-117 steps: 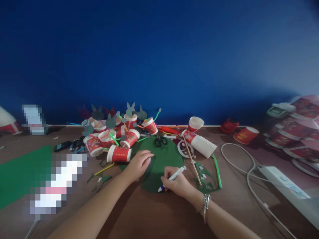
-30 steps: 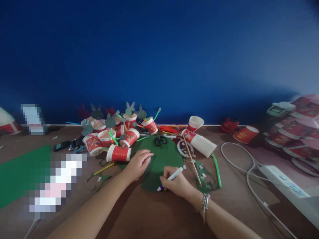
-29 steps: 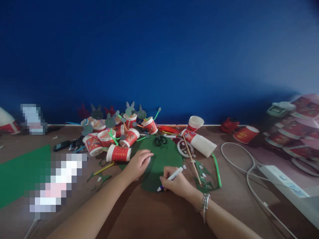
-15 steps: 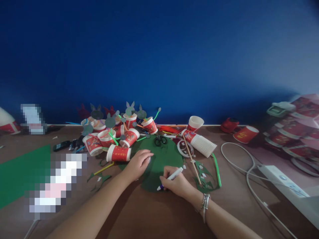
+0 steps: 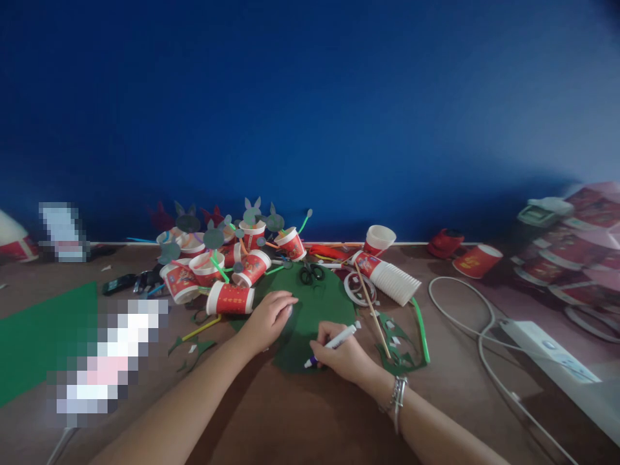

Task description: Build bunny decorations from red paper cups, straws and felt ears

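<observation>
A white marker (image 5: 341, 336) with a purple tip sits in my right hand (image 5: 345, 352), its fingers closed around the barrel. The tip points down at the near edge of a dark green sheet (image 5: 310, 316); whether it touches the sheet I cannot tell. My left hand (image 5: 274, 316) lies flat on the sheet's left side, fingers stretched out and holding nothing. Black-handled scissors (image 5: 311, 274) rest on the far part of the sheet. A red and white paper cup (image 5: 230, 298) lies on its side just left of my left hand.
Beyond my left hand stand several paper cups (image 5: 208, 266) with straws and cut-out animal heads. To the right are nested cups (image 5: 394, 281), a tape roll (image 5: 356, 287), a wooden stick (image 5: 372, 310), green scraps (image 5: 398, 345), a cable (image 5: 479, 336) and a power strip (image 5: 557, 361).
My right hand and the marker tip have shifted very slightly away from me. My left hand has stayed in place on the sheet.
</observation>
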The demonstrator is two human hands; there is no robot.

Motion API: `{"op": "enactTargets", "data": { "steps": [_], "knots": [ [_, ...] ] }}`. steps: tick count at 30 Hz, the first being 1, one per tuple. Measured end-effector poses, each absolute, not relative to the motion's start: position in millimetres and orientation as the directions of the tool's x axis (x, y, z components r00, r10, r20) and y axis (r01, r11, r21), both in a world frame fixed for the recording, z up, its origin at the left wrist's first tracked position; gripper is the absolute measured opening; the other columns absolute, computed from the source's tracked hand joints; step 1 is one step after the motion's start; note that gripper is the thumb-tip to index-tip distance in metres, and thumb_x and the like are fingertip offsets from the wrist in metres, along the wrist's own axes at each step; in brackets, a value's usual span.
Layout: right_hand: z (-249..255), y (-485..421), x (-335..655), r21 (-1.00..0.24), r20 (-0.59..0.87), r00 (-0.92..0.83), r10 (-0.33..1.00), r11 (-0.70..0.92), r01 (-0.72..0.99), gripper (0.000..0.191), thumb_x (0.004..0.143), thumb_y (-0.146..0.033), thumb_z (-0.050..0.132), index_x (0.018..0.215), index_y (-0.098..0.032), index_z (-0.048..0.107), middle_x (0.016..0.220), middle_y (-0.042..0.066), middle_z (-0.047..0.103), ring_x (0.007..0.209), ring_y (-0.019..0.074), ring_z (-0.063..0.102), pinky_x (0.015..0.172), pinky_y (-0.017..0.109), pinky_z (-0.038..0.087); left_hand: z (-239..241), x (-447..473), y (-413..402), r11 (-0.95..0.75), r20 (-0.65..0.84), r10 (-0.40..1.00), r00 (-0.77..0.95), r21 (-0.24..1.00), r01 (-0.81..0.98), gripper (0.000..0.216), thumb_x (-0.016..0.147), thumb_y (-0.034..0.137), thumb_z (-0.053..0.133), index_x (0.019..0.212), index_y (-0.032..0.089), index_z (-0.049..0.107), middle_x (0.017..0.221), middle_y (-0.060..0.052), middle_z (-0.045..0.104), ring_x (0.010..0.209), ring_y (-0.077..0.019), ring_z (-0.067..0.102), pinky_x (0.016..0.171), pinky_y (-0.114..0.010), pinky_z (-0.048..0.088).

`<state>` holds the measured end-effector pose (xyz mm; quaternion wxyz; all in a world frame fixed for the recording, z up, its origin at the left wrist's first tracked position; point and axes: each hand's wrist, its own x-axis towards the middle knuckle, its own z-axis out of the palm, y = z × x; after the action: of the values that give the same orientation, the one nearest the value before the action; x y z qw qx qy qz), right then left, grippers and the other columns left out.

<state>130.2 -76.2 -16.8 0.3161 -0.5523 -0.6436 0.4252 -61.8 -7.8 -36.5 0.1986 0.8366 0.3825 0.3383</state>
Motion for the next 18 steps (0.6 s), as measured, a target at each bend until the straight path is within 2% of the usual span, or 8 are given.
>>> {"op": "enactTargets", "data": {
  "steps": [5, 14, 18],
  "knots": [
    [-15.2, -77.3, 130.7, -0.922, -0.149, -0.234, 0.961, -0.050, 0.383, 0.022, 0.070, -0.022, 0.055, 0.054, -0.021, 0.041, 0.043, -0.004, 0.052, 0.040, 0.0102, 0.049, 0.039, 0.018, 0.031, -37.0, -61.4, -7.8, -0.626, 0.413, 0.777, 0.474, 0.583, 0.518, 0.029, 0.089, 0.018, 0.040, 0.106, 0.020, 0.063, 0.110, -0.009, 0.062, 0.106, -0.0199, 0.056, 0.095, -0.037, 0.045],
    [-12.3, -77.3, 129.7, -0.909, -0.111, -0.218, 0.970, -0.011, 0.416, 0.023, 0.070, -0.021, 0.057, 0.053, -0.020, 0.042, 0.045, -0.003, 0.055, 0.043, 0.0087, 0.049, 0.041, 0.017, 0.031, -37.0, -61.2, -7.6, -0.638, 0.426, 0.768, 0.479, 0.578, 0.509, 0.028, 0.089, 0.018, 0.041, 0.106, 0.020, 0.063, 0.110, -0.009, 0.062, 0.106, -0.0192, 0.056, 0.094, -0.037, 0.045],
    [-10.4, -77.8, 129.4, -0.910, -0.144, -0.225, 0.964, -0.039, 0.413, 0.022, 0.069, -0.020, 0.057, 0.053, -0.020, 0.042, 0.043, -0.004, 0.054, 0.040, 0.0086, 0.047, 0.039, 0.017, 0.030, -36.3, -61.2, -7.8, -0.628, 0.418, 0.775, 0.474, 0.587, 0.511, 0.028, 0.089, 0.019, 0.041, 0.106, 0.020, 0.063, 0.110, -0.009, 0.062, 0.106, -0.0196, 0.056, 0.095, -0.037, 0.045]
  ]
}}
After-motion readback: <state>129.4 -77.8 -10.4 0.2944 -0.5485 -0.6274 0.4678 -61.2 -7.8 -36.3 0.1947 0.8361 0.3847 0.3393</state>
